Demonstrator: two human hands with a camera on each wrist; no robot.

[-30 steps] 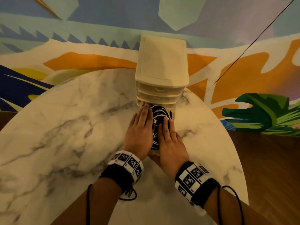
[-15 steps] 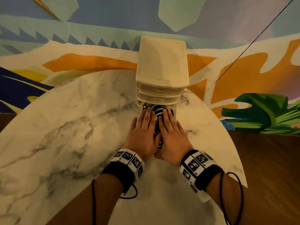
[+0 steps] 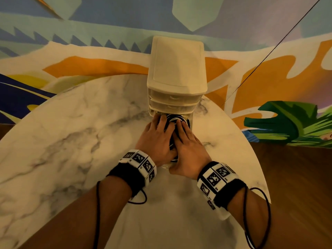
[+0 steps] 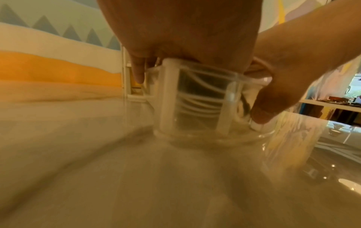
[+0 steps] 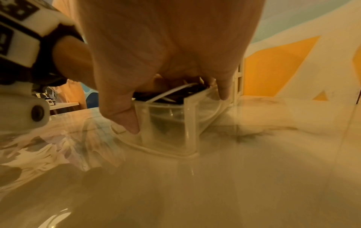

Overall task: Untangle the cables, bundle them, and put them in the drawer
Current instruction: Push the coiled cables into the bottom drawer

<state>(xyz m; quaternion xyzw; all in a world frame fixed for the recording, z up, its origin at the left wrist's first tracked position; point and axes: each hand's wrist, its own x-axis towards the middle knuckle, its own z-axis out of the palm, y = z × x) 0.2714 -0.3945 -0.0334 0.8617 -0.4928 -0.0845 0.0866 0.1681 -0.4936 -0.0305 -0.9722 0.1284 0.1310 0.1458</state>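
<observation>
A coil of black and white cables (image 3: pixel 175 119) lies in the clear bottom drawer (image 3: pixel 191 122) of a cream drawer unit (image 3: pixel 177 69). The drawer stands partly pulled out. My left hand (image 3: pixel 156 137) and right hand (image 3: pixel 188 148) lie side by side, flat on the coil, fingers straight and pointing at the unit. In the left wrist view the white cables (image 4: pixel 197 100) show through the drawer front (image 4: pixel 168 98). In the right wrist view my right thumb (image 5: pixel 125 117) hangs down against the drawer front (image 5: pixel 168 128), and cables (image 5: pixel 175 91) poke out under the palm. Most of the coil is hidden by my hands.
The unit stands at the far edge of a round marble table (image 3: pixel 71 141), against a painted wall. Its two upper drawers (image 3: pixel 173 100) are closed. Wooden floor (image 3: pixel 296 177) lies beyond the table's right edge. A thin black line (image 3: pixel 269 49) runs across the wall.
Both hands have moved forward towards the unit, and the drawer has slid further in with them. Less of the cable coil shows now.
</observation>
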